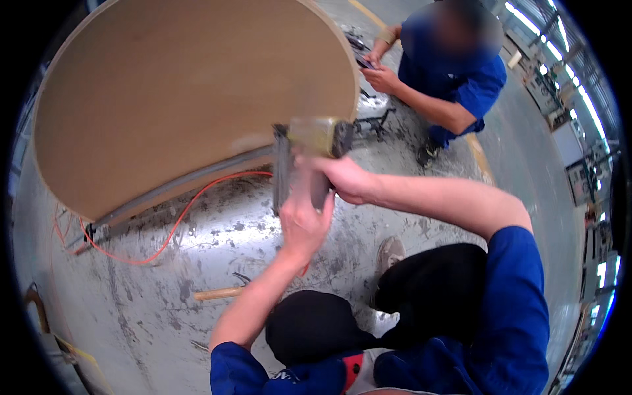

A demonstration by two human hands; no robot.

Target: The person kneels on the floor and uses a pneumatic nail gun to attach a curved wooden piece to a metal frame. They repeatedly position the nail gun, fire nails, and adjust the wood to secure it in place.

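Observation:
Both my hands are on a pneumatic nail gun (320,134), with a yellowish body and dark grey parts, held up in front of me near the edge of a large brown round board (197,79). My right hand (349,179) is closed round its grip. Lower down, my left hand (305,220) holds the gun by its long dark magazine (282,171), the fingers partly smeared by motion. An orange air hose (176,227) runs from the left towards the gun; where it joins is hidden.
A hammer with a wooden handle (219,293) lies on the scuffed grey floor (158,309). Beyond the board's right edge a co-worker in blue (454,85) holds a small dark object. Dark metal parts (375,124) lie nearby. A grey strip (191,178) follows the board's near edge.

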